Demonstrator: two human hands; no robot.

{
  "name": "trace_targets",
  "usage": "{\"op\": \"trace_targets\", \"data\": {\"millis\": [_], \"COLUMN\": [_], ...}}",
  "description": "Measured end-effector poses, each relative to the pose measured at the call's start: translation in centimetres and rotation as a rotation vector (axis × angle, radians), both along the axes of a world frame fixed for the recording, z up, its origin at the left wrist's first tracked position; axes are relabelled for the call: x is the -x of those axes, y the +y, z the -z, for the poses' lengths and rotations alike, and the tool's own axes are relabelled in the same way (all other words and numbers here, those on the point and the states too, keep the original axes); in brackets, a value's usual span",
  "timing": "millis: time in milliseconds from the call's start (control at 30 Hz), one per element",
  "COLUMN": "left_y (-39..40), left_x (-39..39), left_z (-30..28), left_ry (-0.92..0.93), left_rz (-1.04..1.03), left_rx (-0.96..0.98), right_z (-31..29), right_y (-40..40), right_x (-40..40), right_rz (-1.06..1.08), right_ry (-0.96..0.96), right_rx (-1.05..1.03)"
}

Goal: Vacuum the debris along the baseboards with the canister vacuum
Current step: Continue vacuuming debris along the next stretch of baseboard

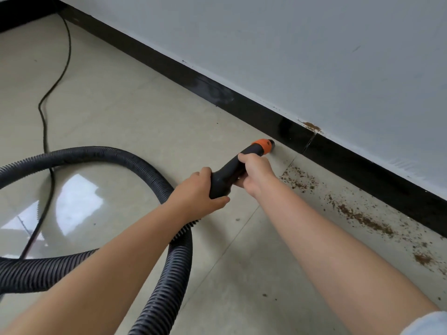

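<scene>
Head view: we look down along our two bare forearms at a tiled floor (pixel 116 122) meeting a wall (pixel 314 56).
Left grip: our left hand (pixel 197 193) curls round the wide rear end of the vacuum handle (pixel 229 172), thumb on the near side, pinching it where the hose joins.
Right grip: our right hand (pixel 256 171) wraps the narrower front of the same handle, fingers curled over the top, just ahead of the left grip.
Nozzle: the orange collar (pixel 262 145) and its short black tip sit just beyond the right grip, pointed at the foot of the black baseboard (pixel 266 117) and very near or touching it; we cannot tell which.
Hose: the black ribbed hose (pixel 176 250) leaves the handle behind the left grip, runs toward us, and loops round to the left of both grips.
Debris: brown crumbs (pixel 300 180) lie on the floor just right of the right grip, and a longer trail of crumbs (pixel 362 220) runs on farther right along the baseboard; a brown patch (pixel 312 127) marks the wall above the nozzle.
Cord: a thin black cord (pixel 44 131) snakes over the floor well left of the grips.
Sleeve: a pale sleeve edge (pixel 428 322) shows on our right arm.
</scene>
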State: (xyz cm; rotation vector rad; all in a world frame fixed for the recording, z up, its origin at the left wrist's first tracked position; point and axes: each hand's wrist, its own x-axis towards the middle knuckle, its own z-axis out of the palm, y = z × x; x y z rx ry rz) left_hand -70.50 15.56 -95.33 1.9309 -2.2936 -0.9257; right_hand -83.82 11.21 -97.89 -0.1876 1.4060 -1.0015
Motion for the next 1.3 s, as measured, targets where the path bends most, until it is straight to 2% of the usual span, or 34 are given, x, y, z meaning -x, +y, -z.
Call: {"op": "trace_targets", "data": {"millis": [133,400,600,833,1100,1300], "left_y": [-0.4,-2.3,-5.7,-9.5,-10.4,-8.5], "left_x": [1.2,-0.8,-1.7,-2.0,-2.2,-2.0], "left_z": [0.0,1.2,1.5,1.4,1.4,1.5], "left_ry": [-0.076,-0.1,-0.096,-0.061,0.003,-0.008], "left_rz": [0.029,-0.175,-0.283,-0.359,-0.346,-0.243], "left_rx": [0.041,0.072,0.094,0.077,0.002,-0.029], "right_z": [-0.3,-0.6,0.2,-0.2,-0.3,0.0], "right_y": [-0.6,-4.3,-8.2,-12.2,-13.2,-10.9], "right_x": [1.0,-2.7,-5.1,-6.1,-6.3,-5.0], "right_rz": [-0.049,-0.322,-0.369,-0.413,-0.419,-0.394], "right_ry": [0.0,0.013,0.169,0.168,0.211,0.215], "right_rx": [0.019,0.056,0.071,0.106,0.101,0.076]}}
